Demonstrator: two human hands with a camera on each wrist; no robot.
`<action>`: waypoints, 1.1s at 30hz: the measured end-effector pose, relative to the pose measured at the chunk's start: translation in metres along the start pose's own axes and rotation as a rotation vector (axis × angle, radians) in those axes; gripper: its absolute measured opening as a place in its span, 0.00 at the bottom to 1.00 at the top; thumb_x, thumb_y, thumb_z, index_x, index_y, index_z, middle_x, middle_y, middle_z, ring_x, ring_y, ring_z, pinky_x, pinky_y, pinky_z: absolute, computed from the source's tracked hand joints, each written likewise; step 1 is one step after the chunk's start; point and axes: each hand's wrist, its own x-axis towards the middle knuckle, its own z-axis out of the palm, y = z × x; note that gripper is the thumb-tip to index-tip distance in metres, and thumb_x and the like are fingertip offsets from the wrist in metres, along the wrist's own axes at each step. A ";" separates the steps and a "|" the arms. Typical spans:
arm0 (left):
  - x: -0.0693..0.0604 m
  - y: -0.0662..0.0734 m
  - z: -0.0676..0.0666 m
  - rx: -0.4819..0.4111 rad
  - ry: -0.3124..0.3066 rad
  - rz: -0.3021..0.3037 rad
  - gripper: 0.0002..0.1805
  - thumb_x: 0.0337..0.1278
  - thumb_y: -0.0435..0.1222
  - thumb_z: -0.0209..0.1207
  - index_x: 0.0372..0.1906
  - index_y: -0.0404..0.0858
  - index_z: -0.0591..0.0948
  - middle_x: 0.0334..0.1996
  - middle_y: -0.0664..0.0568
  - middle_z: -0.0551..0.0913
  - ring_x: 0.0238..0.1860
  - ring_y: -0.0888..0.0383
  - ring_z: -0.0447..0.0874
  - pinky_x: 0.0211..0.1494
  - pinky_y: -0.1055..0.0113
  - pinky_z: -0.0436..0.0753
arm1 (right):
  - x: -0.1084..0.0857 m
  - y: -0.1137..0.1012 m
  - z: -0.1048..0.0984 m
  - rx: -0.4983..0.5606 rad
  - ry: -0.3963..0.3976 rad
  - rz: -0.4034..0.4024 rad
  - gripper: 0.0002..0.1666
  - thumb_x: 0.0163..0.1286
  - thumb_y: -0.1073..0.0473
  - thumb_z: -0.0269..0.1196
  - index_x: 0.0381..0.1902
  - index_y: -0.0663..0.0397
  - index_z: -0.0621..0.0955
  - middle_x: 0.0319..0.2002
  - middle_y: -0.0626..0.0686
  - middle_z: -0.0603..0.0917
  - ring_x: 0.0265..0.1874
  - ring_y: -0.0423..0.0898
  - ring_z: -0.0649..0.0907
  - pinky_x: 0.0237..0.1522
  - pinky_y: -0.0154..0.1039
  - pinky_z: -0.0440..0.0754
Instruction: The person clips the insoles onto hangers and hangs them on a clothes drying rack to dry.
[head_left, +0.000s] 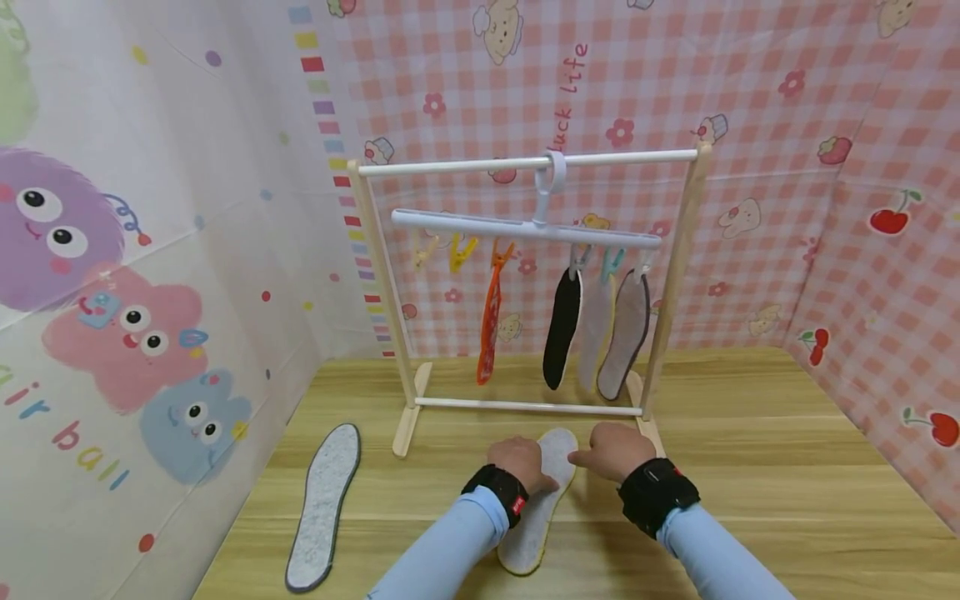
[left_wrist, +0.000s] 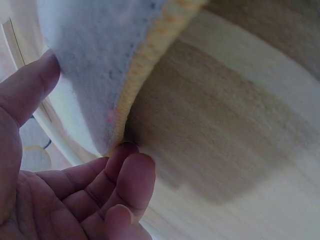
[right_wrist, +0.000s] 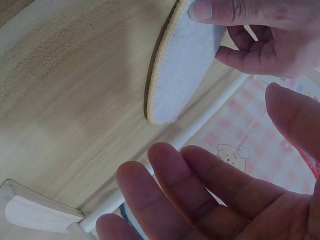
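A pale grey insole with yellow stitched edging [head_left: 531, 533] lies on the wooden table in front of the rack. My left hand [head_left: 517, 463] grips its side: in the left wrist view the thumb [left_wrist: 37, 82] is on the grey face and the curled fingers [left_wrist: 135, 180] are at the yellow edge. Just to the right of the insole's upper end is my right hand [head_left: 618, 452]. In the right wrist view its fingers [right_wrist: 145, 192] are loosely bent, apart from the insole [right_wrist: 182, 75], and hold nothing.
A second grey insole with dark edging [head_left: 324, 508] lies at the left. Behind my hands stands a wooden rack [head_left: 386, 287] with a white hanger [head_left: 480, 223]. From its clips hang an orange insole [head_left: 489, 329], a black one [head_left: 562, 329] and two greyish ones [head_left: 625, 333]; the left clips [head_left: 462, 252] hang bare.
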 end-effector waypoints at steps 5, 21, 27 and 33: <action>0.001 -0.002 0.002 -0.016 0.010 0.010 0.29 0.41 0.63 0.71 0.31 0.42 0.84 0.25 0.53 0.81 0.29 0.58 0.81 0.32 0.62 0.80 | 0.000 0.002 0.002 0.004 0.016 -0.011 0.25 0.62 0.45 0.67 0.12 0.50 0.74 0.14 0.43 0.63 0.15 0.42 0.66 0.18 0.36 0.59; -0.006 -0.009 -0.009 -0.113 0.011 0.011 0.30 0.37 0.59 0.75 0.35 0.39 0.80 0.27 0.52 0.81 0.32 0.57 0.82 0.34 0.62 0.80 | -0.001 0.002 0.003 0.001 0.007 -0.004 0.25 0.64 0.45 0.66 0.13 0.51 0.76 0.14 0.44 0.65 0.15 0.43 0.67 0.18 0.37 0.60; -0.008 -0.012 -0.007 -0.129 0.033 0.023 0.30 0.39 0.57 0.75 0.36 0.39 0.79 0.27 0.51 0.80 0.32 0.56 0.83 0.34 0.61 0.80 | -0.003 0.001 0.003 0.008 0.012 -0.005 0.24 0.64 0.45 0.66 0.14 0.51 0.76 0.14 0.44 0.66 0.15 0.43 0.68 0.18 0.37 0.61; -0.006 -0.015 -0.006 -0.136 0.051 0.052 0.22 0.43 0.53 0.74 0.29 0.41 0.80 0.24 0.54 0.79 0.28 0.58 0.79 0.30 0.61 0.78 | -0.003 0.000 0.003 0.020 0.019 -0.011 0.28 0.64 0.46 0.66 0.10 0.48 0.71 0.13 0.43 0.62 0.14 0.41 0.63 0.18 0.35 0.57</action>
